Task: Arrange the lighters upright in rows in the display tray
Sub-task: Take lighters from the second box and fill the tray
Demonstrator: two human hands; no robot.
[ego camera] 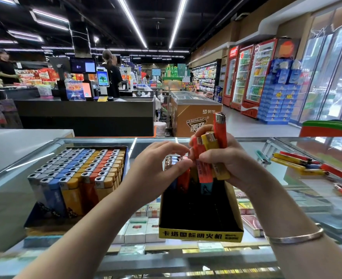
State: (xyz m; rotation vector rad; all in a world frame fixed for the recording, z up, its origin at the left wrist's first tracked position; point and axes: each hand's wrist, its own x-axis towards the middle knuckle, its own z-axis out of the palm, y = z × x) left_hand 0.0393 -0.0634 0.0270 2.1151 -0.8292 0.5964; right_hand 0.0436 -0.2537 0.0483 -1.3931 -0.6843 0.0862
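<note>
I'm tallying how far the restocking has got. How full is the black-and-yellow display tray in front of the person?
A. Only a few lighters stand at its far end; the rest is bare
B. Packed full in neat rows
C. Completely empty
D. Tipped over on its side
A: in the black-and-yellow display tray a few lighters stand at the far end, while the near part shows bare black floor.

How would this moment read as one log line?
right hand: holds lighters | left hand: pinches one | tray: mostly empty
</note>
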